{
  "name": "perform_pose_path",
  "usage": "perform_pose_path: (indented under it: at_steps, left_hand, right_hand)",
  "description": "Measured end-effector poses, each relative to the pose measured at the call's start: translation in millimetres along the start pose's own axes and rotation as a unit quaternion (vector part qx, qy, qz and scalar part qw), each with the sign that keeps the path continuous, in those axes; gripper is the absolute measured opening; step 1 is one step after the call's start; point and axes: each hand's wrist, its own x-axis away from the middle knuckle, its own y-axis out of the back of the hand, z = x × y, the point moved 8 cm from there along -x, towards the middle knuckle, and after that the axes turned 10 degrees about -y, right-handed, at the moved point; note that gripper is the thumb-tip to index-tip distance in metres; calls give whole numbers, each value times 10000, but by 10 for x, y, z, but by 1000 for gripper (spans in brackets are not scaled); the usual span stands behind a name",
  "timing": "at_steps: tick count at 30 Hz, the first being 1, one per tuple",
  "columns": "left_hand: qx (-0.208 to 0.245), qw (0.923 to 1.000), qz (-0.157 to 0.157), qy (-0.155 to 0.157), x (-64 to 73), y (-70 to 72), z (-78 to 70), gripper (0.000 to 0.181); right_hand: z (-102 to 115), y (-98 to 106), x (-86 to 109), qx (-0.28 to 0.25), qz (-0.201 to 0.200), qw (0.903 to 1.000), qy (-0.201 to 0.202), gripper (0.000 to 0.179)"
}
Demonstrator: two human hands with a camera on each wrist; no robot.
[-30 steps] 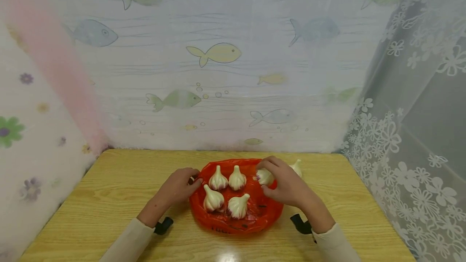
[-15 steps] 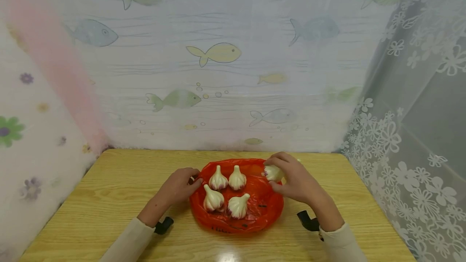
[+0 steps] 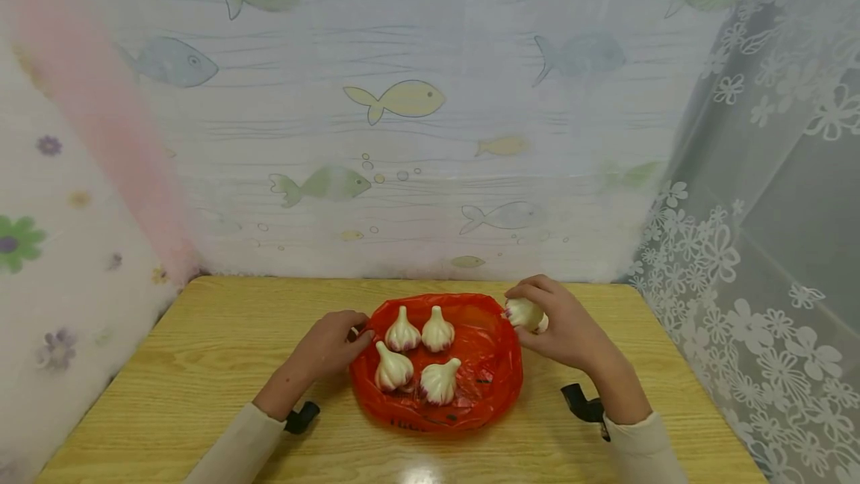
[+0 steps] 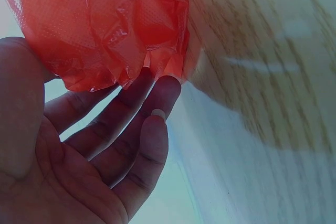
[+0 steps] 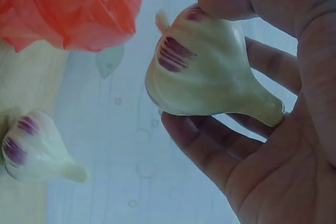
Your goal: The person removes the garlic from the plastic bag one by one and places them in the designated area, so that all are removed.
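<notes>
A red plastic bag (image 3: 480,346), spread into a shallow bowl shape, sits mid-table with several garlic bulbs inside, among them a front garlic bulb (image 3: 440,382). At its left rim my left hand (image 3: 331,342) holds the bag, fingertips against the crinkled plastic (image 4: 110,30) in the left wrist view. My right hand (image 3: 564,327) grips a white garlic bulb (image 5: 205,66) with purple streaks between thumb and fingers, just beyond the bag's right rim. Beside it in the right wrist view, another garlic bulb (image 5: 42,148) lies on the table, hidden by the hand in the head view.
The wooden table (image 3: 235,349) runs back to a curtain (image 3: 403,193) printed with fish. A sheer flowered curtain (image 3: 719,260) hangs along the right side. Black wrist mounts, left mount (image 3: 304,417) and right mount (image 3: 583,403), stick out beside the forearms.
My right hand has carried the gripped garlic bulb rightward, from over the bag's right side to past its rim. The left hand and the bulbs in the bag stay where they were.
</notes>
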Motion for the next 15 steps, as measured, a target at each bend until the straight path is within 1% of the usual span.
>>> perform_pose_path:
  at_steps: [12,15]
  left_hand:
    - [30,10000,-7,66,11,12,-15,9]
    - [29,10000,-21,40,8,11,-20,8]
  right_hand:
    - [-159,134,24,152,-115,9996,-189,40]
    - [-193,159,31,191,-128,9994,-250,41]
